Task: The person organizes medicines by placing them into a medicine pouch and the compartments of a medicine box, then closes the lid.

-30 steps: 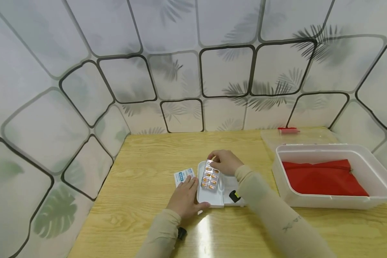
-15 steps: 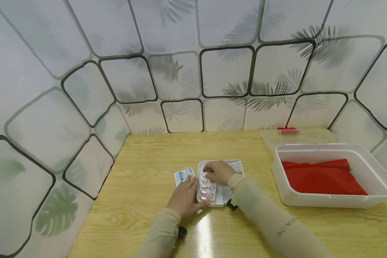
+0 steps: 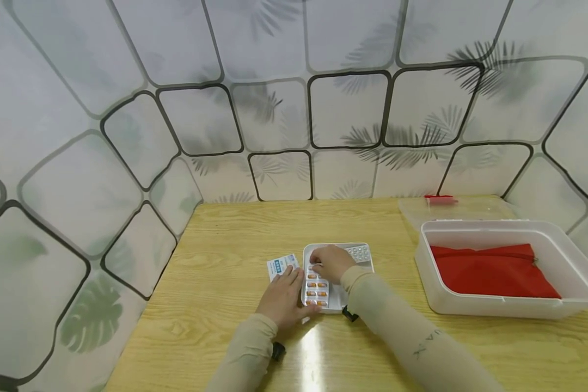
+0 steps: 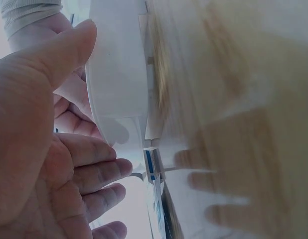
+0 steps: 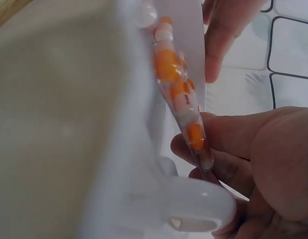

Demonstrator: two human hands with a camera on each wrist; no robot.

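Observation:
A shallow white case lies on the wooden table. In its left compartment is a blister pack of orange-and-white capsules. My right hand is over the pack's far end; in the right wrist view its thumb and finger pinch the foil edge beside an orange capsule. With fingers extended, my left hand steadies the case's left side, thumb at the near corner. Its fingertips overlap a small blue-and-white carton. Another blister pack, with round pills, shows in the case's far right part, partly hidden by the right hand.
At the right stands a translucent plastic bin holding a red zippered pouch. Its clear lid, with a red latch, lies behind it. A patterned wall closes off the table's far side.
The right hand has lowered the capsule blister pack from a tilted position above the case into its left compartment. The left hand has stayed in place.

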